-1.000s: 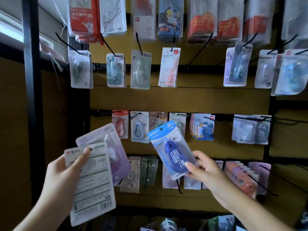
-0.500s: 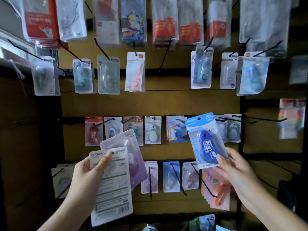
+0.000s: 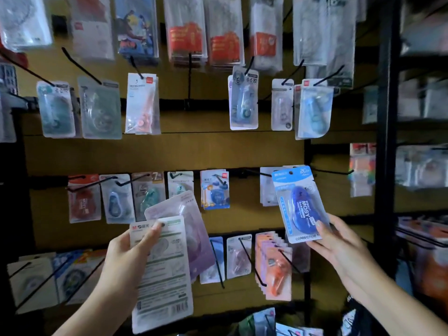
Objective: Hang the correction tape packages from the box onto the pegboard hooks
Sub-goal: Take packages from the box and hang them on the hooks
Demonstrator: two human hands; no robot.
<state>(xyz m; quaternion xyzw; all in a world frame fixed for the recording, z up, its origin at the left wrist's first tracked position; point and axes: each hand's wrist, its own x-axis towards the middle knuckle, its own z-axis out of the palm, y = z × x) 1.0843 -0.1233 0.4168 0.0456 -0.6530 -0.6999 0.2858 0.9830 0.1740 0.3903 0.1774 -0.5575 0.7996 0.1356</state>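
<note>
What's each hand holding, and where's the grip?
Right hand: blue correction tape package, pinched at its lower right edge. Left hand: two packages, white-backed over purple, gripped at their left side.

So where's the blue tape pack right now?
The blue correction tape package is on the right of the head view, held at its lower edge by the right hand, in front of the middle row, just left of an empty black hook.

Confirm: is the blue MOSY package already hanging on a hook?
No, the right hand holds the blue MOSY package by its lower edge, in front of the display.
</note>
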